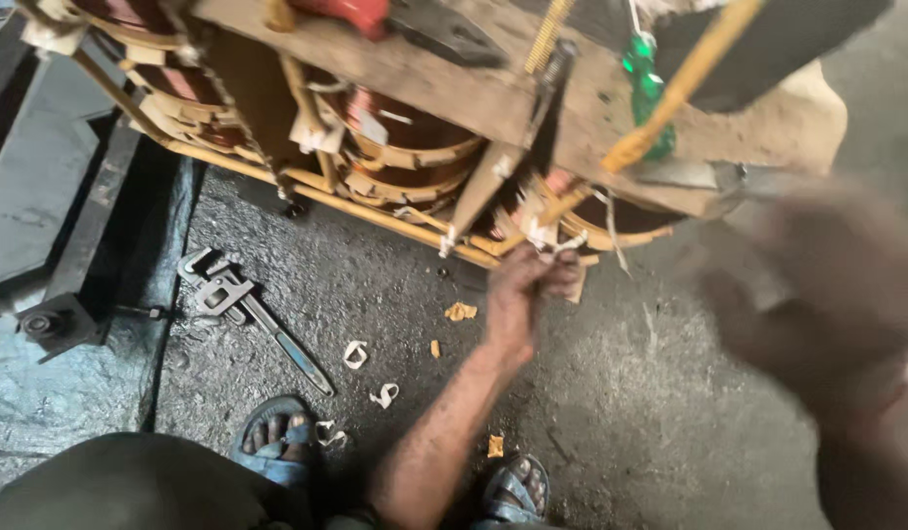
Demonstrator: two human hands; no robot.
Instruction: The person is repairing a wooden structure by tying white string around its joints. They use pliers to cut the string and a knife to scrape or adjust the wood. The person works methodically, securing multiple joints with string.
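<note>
Tape (570, 242), thin, limp and light, hangs at the lower edge of the coil (405, 157), pinched at its free end by the left hand (521, 290), while the right hand (817, 294) is too blurred to tell

Left hand (523, 285) pinching white tape strip (569, 242); right hand (817, 294) blurred.

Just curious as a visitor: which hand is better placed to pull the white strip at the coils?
Probably left. The left hand pinches the white strip; the right hand is blurred, away from it.
</note>
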